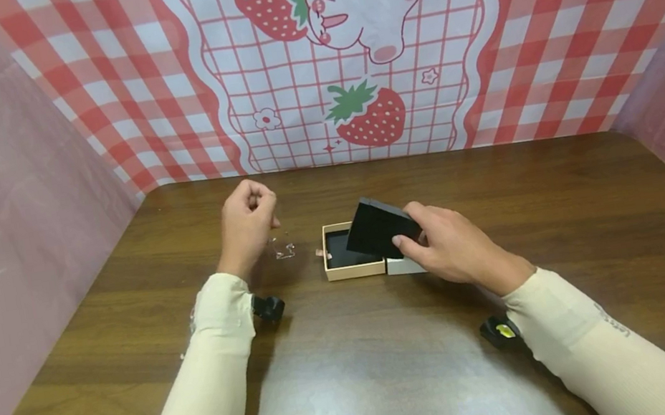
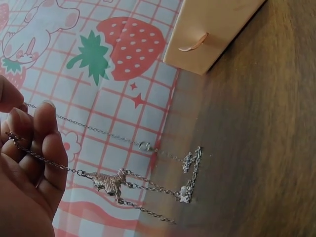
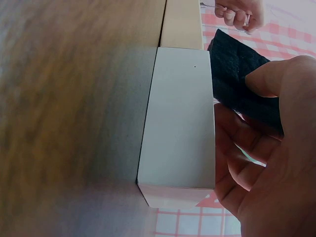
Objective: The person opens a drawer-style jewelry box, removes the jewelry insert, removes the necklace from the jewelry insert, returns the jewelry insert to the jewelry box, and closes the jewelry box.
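Raised over the worktop (image 1: 359, 377), the left hand (image 1: 243, 221) has its fingers curled, its grip pinching a silver chain necklace (image 2: 106, 183); the animal-shaped pendant hangs clear of the fingertips, and the lower links trail beneath. The right hand (image 1: 451, 239) reaches inward, thumb against fingers, gripping a black pad (image 1: 375, 231) by one end; the rest juts out tilted above the open drawer tray (image 1: 356, 271), beside its white sleeve (image 3: 180, 118).
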A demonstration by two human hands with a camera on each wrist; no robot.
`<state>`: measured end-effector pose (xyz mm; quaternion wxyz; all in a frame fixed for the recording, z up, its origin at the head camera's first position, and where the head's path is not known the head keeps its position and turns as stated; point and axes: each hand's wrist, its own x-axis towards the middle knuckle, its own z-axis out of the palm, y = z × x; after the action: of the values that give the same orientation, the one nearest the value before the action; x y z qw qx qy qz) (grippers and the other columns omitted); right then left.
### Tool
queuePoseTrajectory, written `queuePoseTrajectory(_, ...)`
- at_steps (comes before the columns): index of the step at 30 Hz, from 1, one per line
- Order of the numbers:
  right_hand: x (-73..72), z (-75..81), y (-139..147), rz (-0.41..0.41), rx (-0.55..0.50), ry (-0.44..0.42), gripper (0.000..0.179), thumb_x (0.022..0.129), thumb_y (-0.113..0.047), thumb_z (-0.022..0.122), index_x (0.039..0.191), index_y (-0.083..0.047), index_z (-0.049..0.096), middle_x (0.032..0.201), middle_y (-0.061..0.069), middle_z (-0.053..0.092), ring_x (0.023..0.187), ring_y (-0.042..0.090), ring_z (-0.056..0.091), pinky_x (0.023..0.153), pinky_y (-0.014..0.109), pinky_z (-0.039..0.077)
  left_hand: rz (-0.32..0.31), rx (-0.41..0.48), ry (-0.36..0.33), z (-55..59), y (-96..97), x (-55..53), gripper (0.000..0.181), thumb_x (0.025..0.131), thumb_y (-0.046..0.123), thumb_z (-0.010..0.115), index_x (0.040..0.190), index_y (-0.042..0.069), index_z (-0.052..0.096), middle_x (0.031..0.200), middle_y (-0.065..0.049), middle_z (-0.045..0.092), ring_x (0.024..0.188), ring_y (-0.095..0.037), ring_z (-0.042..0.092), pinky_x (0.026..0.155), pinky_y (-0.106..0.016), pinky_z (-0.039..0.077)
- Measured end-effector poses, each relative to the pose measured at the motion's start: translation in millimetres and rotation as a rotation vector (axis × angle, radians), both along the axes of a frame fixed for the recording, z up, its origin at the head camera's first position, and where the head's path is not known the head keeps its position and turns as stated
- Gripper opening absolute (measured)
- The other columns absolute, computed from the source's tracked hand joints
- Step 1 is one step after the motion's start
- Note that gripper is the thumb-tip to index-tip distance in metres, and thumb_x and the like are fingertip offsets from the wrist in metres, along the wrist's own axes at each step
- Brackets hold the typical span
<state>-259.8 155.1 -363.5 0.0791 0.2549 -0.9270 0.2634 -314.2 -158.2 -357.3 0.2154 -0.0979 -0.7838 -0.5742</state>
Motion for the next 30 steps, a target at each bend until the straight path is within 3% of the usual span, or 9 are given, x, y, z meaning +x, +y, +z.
queuePoseTrajectory(5, -0.1, 0.1, -0.2, 0.000, -0.001, 0.002, 0.027, 0.096, -0.029, 0.067, 0.111, -0.009, 0.056, 0.090, 0.005, 0.063, 0.078, 0.019, 0.061, 0.066, 0.037, 0.052, -0.005, 0.000, -0.014, -2.0, -1.3, -0.8, 0.006, 0.091, 0.008, 0.056, 0.088, 0.004, 0.060, 0.064, -0.011, 0.057, 0.054, -0.021, 0.060, 0.051, -0.027, 0.049)
queuePoseTrajectory(10, 0.0, 0.0, -0.2, 0.000, -0.005, 0.011, 0.025, 0.095, -0.028, 0.067, 0.108, -0.009, 0.056, 0.088, 0.004, 0.063, 0.076, 0.019, 0.061, 0.065, 0.036, 0.051, -0.017, -0.028, -0.075, -5.0, -2.2, -2.2, 0.006, 0.092, 0.008, 0.057, 0.090, 0.004, 0.061, 0.066, -0.010, 0.059, 0.056, -0.021, 0.062, 0.050, -0.027, 0.048)
queuePoseTrajectory(13, 0.0, 0.1, -0.2, -0.001, -0.006, 0.012, 0.025, 0.095, -0.028, 0.067, 0.107, -0.009, 0.056, 0.088, 0.004, 0.063, 0.076, 0.019, 0.061, 0.065, 0.036, 0.051, -0.034, -0.043, -0.112, -6.4, -2.0, -3.3, 0.007, 0.093, 0.009, 0.057, 0.091, 0.003, 0.061, 0.067, -0.010, 0.059, 0.059, -0.022, 0.063, 0.056, -0.028, 0.051)
queuePoseTrajectory(21, -0.5, 0.8, -0.5, -0.003, -0.006, -0.003, 0.026, 0.096, -0.029, 0.067, 0.110, -0.009, 0.056, 0.090, 0.005, 0.063, 0.078, 0.020, 0.061, 0.066, 0.037, 0.052, -0.078, -0.044, -0.146, -7.8, 1.5, -3.5, 0.010, 0.097, 0.011, 0.060, 0.095, 0.001, 0.061, 0.075, -0.020, 0.061, 0.064, -0.027, 0.064, 0.066, -0.038, 0.057)
queuePoseTrajectory(30, -0.6, 0.9, -0.5, -0.005, -0.004, -0.011, 0.027, 0.096, -0.028, 0.066, 0.111, -0.009, 0.056, 0.091, 0.005, 0.064, 0.079, 0.020, 0.062, 0.067, 0.038, 0.053, -0.098, -0.086, -0.167, -10.6, 3.9, -3.0, 0.009, 0.096, 0.011, 0.059, 0.092, 0.002, 0.060, 0.073, -0.013, 0.060, 0.067, -0.025, 0.065, 0.069, -0.041, 0.057)
